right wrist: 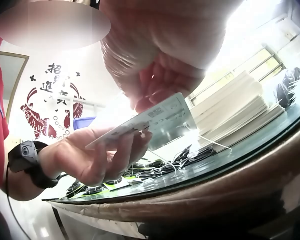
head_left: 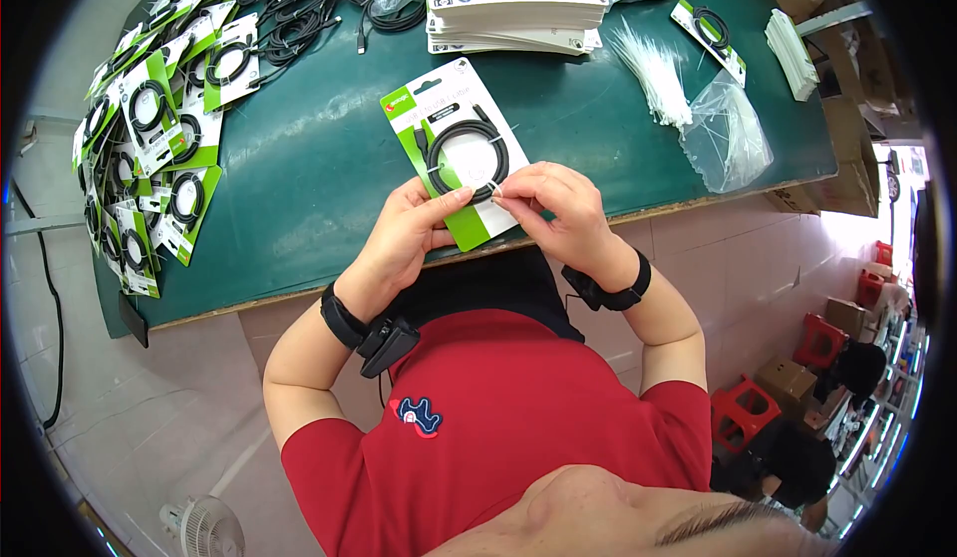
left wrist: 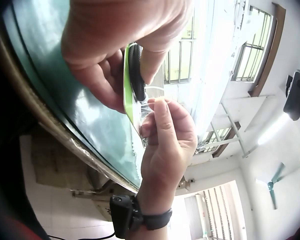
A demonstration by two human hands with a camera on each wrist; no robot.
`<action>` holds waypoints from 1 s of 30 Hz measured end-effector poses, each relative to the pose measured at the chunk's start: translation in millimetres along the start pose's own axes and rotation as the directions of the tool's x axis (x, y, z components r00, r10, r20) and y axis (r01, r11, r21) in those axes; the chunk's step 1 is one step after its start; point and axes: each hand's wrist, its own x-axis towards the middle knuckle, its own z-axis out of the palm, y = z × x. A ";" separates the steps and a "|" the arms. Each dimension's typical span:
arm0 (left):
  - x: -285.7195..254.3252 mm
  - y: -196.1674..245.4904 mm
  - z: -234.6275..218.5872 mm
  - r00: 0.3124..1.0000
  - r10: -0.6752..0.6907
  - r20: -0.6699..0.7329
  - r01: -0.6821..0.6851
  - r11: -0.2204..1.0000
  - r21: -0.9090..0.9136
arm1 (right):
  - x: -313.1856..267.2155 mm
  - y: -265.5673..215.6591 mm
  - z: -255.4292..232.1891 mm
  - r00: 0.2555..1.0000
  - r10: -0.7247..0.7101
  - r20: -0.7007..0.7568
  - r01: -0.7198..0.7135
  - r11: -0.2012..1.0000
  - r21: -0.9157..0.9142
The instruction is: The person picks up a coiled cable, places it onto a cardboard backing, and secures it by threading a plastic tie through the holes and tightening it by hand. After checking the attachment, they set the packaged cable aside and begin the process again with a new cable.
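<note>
A white and green packaging card (head_left: 464, 223) is held up at the table's front edge, with a coiled black cable (head_left: 467, 127) lying on its face. My left hand (head_left: 401, 236) grips the card's lower left side, thumb over the coil and fingers behind. At the bottom of the coil, the fingertips of my right hand (head_left: 563, 208) pinch a thin white cable tie (head_left: 495, 188). In the right wrist view, the card's printed back (right wrist: 167, 117) shows, and thin white tie ends (right wrist: 215, 142) stick out below it.
Finished-looking cable cards (head_left: 150, 109) heap up on the left of the green table (head_left: 329, 158). Loose black cables (head_left: 299, 9) lie at the back, beside a stack of cards (head_left: 513, 19). White cable ties (head_left: 653, 74), a clear bag (head_left: 733, 139) and another cable card (head_left: 708, 34) lie right.
</note>
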 end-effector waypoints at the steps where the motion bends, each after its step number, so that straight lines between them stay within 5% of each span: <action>1: 0.2 -0.4 -0.1 1.000 0.003 -0.003 -0.003 1.000 -0.003 | 0.5 1.6 0.0 0.999 -0.040 0.004 0.041 0.999 -0.024; 8: 2.1 -3.1 -3.6 1.000 -0.001 0.027 0.002 0.999 -0.042 | -0.4 2.7 -0.8 0.991 -0.132 0.010 0.132 0.986 -0.099; 11: 1.0 -1.1 -1.7 0.999 -0.017 0.044 0.019 0.999 -0.046 | -1.0 -5.1 -5.7 0.993 0.107 0.052 -0.112 0.990 0.086; 15: -0.8 0.5 0.1 0.997 -0.034 0.063 0.037 0.998 -0.046 | 0.5 -6.1 -12.5 0.977 0.205 0.061 -0.212 0.963 0.166; 30: 1.5 1.3 -0.3 0.993 -0.062 0.096 0.067 0.997 -0.050 | -1.3 -2.2 -12.7 0.988 0.151 0.034 -0.155 0.967 0.201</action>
